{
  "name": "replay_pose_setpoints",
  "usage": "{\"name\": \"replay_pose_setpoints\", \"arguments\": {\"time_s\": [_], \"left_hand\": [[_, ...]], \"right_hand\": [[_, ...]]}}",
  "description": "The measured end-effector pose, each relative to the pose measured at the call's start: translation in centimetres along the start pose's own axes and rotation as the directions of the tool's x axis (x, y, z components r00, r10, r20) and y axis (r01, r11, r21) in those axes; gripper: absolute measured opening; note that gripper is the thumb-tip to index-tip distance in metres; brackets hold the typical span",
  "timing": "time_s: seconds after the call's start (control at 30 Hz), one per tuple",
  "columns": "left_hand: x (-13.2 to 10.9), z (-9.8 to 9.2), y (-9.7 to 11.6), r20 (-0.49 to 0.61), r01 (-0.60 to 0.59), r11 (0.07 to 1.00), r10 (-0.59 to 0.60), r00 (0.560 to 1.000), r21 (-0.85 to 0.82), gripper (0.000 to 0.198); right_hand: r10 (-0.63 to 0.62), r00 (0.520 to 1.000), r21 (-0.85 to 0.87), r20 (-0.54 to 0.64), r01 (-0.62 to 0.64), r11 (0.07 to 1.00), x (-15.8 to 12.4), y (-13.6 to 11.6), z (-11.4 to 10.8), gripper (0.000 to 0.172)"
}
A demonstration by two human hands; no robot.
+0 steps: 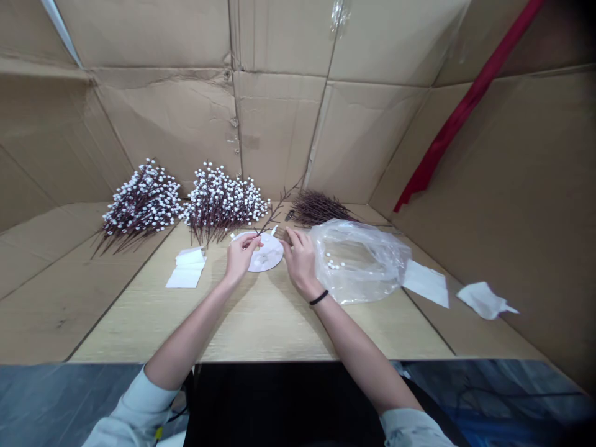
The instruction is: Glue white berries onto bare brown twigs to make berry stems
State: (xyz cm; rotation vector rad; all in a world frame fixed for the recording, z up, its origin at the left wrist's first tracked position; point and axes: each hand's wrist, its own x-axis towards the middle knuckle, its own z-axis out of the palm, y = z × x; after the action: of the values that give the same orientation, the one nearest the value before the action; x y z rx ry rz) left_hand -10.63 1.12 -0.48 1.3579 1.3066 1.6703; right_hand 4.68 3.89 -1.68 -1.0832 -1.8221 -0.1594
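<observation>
My left hand (239, 256) pinches the lower end of a bare brown twig (275, 214), which slants up and to the right with its short side shoots free. Under the fingertips lies a round white plate (265, 259) with a smudged middle. My right hand (300, 256) is at the plate's right edge, fingers bent and thumb a little apart from them, with nothing visible in it. A small white upright piece (274, 230) stands by the plate's far edge, between the hands; its kind is unclear.
Two piles of white-berried twigs (144, 205) (223, 202) lie at the back left, bare twigs (321, 208) at the back right. Right of my hand sits a clear plastic bag (367, 285) with several white balls (333, 265). Paper pieces (186, 270) (426, 284) flank the area. Cardboard walls (279, 124) enclose the table.
</observation>
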Motion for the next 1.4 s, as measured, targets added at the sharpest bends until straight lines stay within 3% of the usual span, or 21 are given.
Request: {"name": "replay_pose_setpoints", "arguments": {"time_s": [0.37, 0.63, 0.8, 1.0, 1.4], "left_hand": [[0.1, 0.0, -0.2, -0.009, 0.005, 1.000, -0.005, 1.000, -0.006, 0.024], [0.0, 0.1, -0.3, -0.020, 0.006, 1.000, -0.006, 1.000, 0.001, 0.025], [0.0, 0.2, -0.3, -0.009, 0.002, 1.000, -0.002, 1.000, 0.004, 0.022], [-0.1, 0.1, -0.1, -0.013, -0.001, 1.000, 0.001, 1.000, -0.004, 0.023], [-0.3, 0.3, -0.2, 0.010, -0.026, 1.000, 0.026, 1.000, 0.006, 0.022]], "right_hand": [[0.101, 0.995, 0.005, 0.018, -0.101, 0.995, -0.1, 0.0, 0.4, 0.040], [0.168, 0.984, 0.056, -0.053, -0.165, 0.985, 0.2, 0.1, 0.1, 0.039], [0.135, 0.987, 0.064, -0.091, -0.130, 0.989, 0.3, -0.1, -0.3, 0.039], [-0.006, 0.982, -0.006, -0.191, 0.005, 1.000, 0.1, -0.5, -0.7, 0.037], [-0.060, 0.988, -0.018, -0.143, 0.058, 0.998, 0.2, -0.7, -0.8, 0.036]]}}
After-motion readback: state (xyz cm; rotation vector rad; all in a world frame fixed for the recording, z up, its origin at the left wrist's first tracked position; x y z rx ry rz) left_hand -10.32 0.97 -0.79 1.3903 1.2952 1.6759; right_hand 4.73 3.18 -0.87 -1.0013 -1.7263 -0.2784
